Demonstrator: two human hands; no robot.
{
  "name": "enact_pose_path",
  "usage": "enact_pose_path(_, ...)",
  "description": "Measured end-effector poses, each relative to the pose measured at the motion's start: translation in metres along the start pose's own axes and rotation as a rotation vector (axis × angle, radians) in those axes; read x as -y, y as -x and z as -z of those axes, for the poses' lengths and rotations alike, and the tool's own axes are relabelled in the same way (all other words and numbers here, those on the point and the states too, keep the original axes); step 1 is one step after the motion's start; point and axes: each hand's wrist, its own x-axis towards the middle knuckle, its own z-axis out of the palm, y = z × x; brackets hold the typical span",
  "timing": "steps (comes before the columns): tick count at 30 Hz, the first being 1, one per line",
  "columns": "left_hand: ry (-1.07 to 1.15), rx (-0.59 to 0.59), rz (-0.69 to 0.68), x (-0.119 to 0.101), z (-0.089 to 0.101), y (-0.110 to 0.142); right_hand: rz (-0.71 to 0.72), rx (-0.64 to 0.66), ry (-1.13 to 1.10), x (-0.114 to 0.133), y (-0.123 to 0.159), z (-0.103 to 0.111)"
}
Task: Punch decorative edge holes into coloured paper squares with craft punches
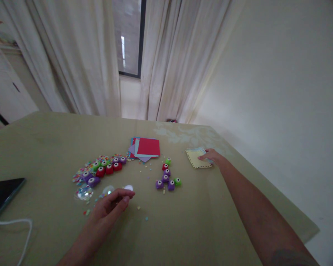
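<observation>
At the right, my right hand [212,156] grips the near corner of a small stack of yellow and pale blue note paper [195,158] with a dotted border. My left hand [111,207] hovers low at front left, its thumb and forefinger drawn together; whatever lies between them cannot be made out. Just behind those fingertips is a pale round disc [128,187], partly covered. Between the hands, several purple, red and green one-eyed beads [165,178] form a branching line on the table.
More one-eyed beads [109,169] lie on a heap of small coloured bits [79,175] at left. Clear round dishes [84,192] stand nearby. Coloured paper squares [148,147] are stacked at the back. A dark tablet [4,194] and white cable [29,231] occupy the left edge.
</observation>
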Motion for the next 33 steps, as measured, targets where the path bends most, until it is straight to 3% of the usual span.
enact_pose_path(6, 0.051, 0.012, 0.011, -0.005, -0.001, 0.003, 0.050, -0.003, -0.127, -0.004, 0.015, -0.002)
enact_pose_path(12, 0.057, 0.057, -0.007, 0.001, -0.003, 0.005, 0.188, -0.141, -0.332, 0.000, 0.044, -0.019)
enact_pose_path(15, 0.042, 0.091, -0.058, 0.003, -0.003, 0.007, 0.314, -0.204, -0.491, 0.004, 0.078, -0.033)
enact_pose_path(18, -0.060, 0.064, -0.159, 0.003, -0.004, 0.014, 0.437, -0.224, -0.621, 0.008, 0.134, -0.052)
enact_pose_path(21, -0.145, 0.049, -0.251, 0.004, -0.006, 0.023, 0.600, 0.046, -0.723, 0.011, 0.203, -0.082)
enact_pose_path(25, -0.074, 0.089, -0.178, 0.010, -0.010, 0.026, 0.643, 0.396, -0.681, 0.008, 0.272, -0.130)
enact_pose_path(28, -0.095, 0.095, -0.161, 0.011, -0.009, 0.022, 0.704, 0.460, -0.597, 0.002, 0.289, -0.152)
enact_pose_path(33, -0.095, 0.054, -0.227, 0.009, -0.005, 0.018, 0.709, 0.434, -0.659, -0.002, 0.286, -0.157)
